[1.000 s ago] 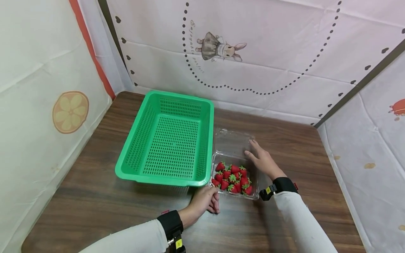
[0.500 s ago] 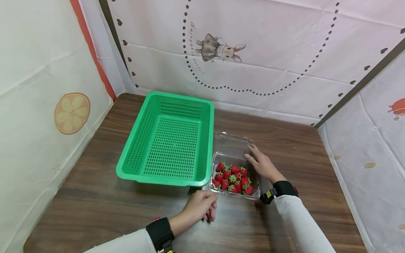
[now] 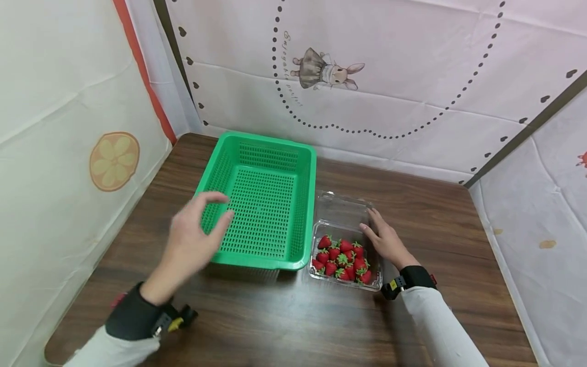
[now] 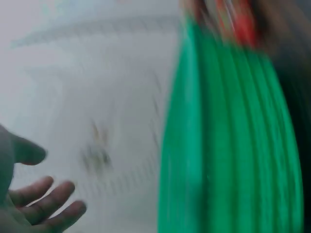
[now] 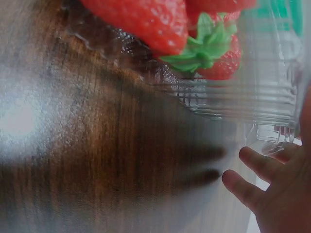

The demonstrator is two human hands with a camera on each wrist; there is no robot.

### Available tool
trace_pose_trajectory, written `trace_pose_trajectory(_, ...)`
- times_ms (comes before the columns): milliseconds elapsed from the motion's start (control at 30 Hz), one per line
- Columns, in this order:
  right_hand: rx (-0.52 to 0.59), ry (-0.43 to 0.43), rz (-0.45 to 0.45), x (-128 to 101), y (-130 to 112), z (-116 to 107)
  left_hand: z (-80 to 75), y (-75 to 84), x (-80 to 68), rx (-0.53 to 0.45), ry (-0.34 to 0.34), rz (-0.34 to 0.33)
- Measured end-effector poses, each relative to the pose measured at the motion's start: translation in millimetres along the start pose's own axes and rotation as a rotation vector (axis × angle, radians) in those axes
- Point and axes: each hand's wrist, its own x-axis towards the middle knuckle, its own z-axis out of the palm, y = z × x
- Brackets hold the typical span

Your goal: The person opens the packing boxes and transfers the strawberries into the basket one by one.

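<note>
While the right hand (image 3: 384, 239) rests with straight, relaxed fingers against the right side of the clear clamshell box (image 3: 345, 239), seemingly to steady it, the strawberries (image 3: 341, 257) sit heaped in the near tray, just right of the green basket (image 3: 263, 199). The box's long axis runs near to far, its open lid lying flat on the far side. The left hand (image 3: 194, 239) hovers spread wide, holding nothing, over the basket's near-left rim on the wooden table (image 3: 412, 188).

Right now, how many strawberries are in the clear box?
About 11 strawberries, all heaped together in the near half of the clear box beside the green basket; more may be hidden underneath.
</note>
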Motion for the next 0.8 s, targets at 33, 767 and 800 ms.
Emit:
trace_pose_trajectory(33,0.0,0.002,0.002,0,0,0,-5.0,-13.9,3.2,0.08,0.019,-0.018)
trace_pose_trajectory(767,-0.013,-0.068,0.04,-1,-4,-6,-9.9,-102.6,19.9,0.11,-0.468,-0.407)
trace_pose_trajectory(800,-0.017,-0.074,0.042,-1,-4,-6,-9.6,-102.9,20.1,0.111,-0.475,-0.4)
